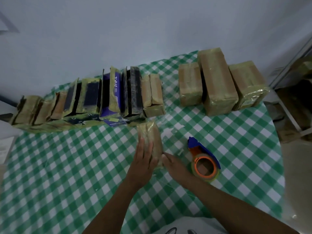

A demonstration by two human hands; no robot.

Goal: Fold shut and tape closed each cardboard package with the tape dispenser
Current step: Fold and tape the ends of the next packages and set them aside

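Note:
A small brown cardboard package (152,134) wrapped in clear tape lies in the middle of the green checked tablecloth (67,166). My left hand (145,157) lies flat on its top with straight fingers. My right hand (173,164) touches its near right side, fingers against the edge. The blue and orange tape dispenser (204,161) lies on the cloth just right of my right hand, not held.
A row of several open-flapped boxes (104,97) stands along the far left of the table. Three taped brown packages (217,81) sit at the far right. A metal frame (290,68) and floor lie beyond the right edge.

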